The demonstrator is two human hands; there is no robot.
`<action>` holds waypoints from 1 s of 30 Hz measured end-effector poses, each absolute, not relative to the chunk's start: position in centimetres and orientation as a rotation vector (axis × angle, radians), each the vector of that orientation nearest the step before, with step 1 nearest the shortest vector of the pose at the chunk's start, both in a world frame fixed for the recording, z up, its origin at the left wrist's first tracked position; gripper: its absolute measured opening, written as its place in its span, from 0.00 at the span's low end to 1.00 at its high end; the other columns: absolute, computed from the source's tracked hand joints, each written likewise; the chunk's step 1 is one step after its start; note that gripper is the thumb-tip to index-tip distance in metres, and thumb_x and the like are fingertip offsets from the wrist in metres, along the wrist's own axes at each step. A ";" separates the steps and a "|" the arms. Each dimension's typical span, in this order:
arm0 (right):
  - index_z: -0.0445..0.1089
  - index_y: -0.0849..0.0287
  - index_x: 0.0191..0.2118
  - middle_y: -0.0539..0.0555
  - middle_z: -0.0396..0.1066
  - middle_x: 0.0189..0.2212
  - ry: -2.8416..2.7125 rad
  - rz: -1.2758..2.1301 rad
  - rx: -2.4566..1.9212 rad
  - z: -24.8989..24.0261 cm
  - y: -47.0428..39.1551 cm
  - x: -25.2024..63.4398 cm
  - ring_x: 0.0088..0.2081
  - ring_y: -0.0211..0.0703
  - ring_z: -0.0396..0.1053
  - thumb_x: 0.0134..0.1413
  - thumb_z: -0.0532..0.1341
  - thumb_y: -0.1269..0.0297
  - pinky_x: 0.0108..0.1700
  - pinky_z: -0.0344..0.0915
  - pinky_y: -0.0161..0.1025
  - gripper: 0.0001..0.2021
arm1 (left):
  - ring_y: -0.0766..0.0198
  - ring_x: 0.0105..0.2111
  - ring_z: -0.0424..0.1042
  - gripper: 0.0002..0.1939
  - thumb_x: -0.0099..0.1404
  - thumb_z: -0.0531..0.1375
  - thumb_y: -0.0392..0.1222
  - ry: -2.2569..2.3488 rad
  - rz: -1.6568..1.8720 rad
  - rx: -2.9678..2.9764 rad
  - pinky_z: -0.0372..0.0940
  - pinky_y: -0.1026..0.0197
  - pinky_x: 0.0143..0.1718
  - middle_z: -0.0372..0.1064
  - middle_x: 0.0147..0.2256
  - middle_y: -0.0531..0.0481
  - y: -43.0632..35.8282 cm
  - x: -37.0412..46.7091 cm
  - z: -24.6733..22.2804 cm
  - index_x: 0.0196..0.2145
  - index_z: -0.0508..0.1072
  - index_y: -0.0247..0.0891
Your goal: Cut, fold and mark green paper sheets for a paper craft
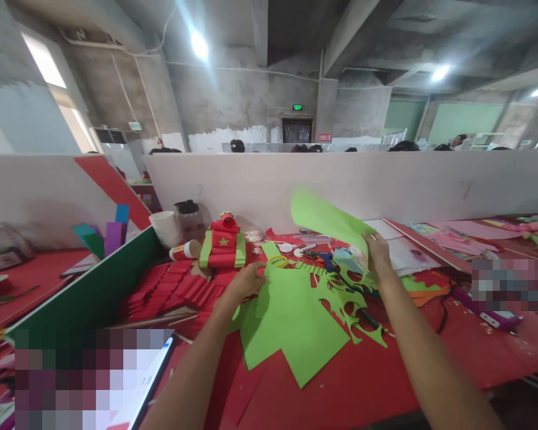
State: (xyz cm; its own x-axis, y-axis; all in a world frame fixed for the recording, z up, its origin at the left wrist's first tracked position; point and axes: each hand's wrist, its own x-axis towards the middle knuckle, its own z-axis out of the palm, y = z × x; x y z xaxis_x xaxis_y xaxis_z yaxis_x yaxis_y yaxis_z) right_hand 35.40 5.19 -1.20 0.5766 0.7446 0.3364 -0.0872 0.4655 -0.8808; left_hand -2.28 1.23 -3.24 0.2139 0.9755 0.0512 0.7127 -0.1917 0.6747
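Note:
My right hand [378, 251] grips a light green sheet [329, 215] by its right end, and the sheet curves up above the table, its far left end blurred. Closer to the middle, my left hand [250, 280] has its fingers curled at the upper left edge of several green sheets [293, 325] lying on the red table [341, 382]. What its fingertips pinch, if anything, is hidden. Green scraps with cut-out holes [350, 298] lie just right of these sheets. A yellow ring [278, 261] rests behind them.
Folded red strips [170, 292] lie at left beside a dark green board [94, 280]. Behind stand a red and green model with a star [224, 242], a paper cup [186, 250] and a white container [165, 228]. A white partition [251, 179] closes off the back.

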 end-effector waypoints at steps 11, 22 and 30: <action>0.67 0.59 0.32 0.49 0.71 0.27 -0.990 0.518 -1.039 -0.9 5.2 34.5 0.27 0.39 0.67 0.41 0.66 0.54 0.29 0.64 0.34 0.15 | 0.62 0.22 0.69 0.15 0.59 0.59 0.39 1.588 0.594 2.062 0.56 0.65 0.24 0.70 0.23 0.52 1.4 -2.8 -2.7 0.44 0.69 0.35; 0.67 0.58 0.32 0.50 0.73 0.27 -0.865 0.512 -1.020 -0.8 5.3 34.7 0.29 0.42 0.70 0.39 0.66 0.56 0.33 0.66 0.37 0.14 | 0.57 0.33 0.74 0.13 0.58 0.62 0.42 1.820 0.459 2.169 0.57 0.63 0.29 0.76 0.34 0.46 0.9 -2.8 -1.8 0.42 0.71 0.39; 0.71 0.59 0.32 0.54 0.77 0.30 -0.896 0.774 -1.004 -0.4 4.6 34.7 0.33 0.46 0.75 0.37 0.69 0.66 0.34 0.73 0.40 0.12 | 0.58 0.32 0.72 0.06 0.59 0.60 0.43 1.862 0.462 2.187 0.57 0.64 0.29 0.75 0.33 0.46 0.6 -2.6 -1.3 0.33 0.71 0.40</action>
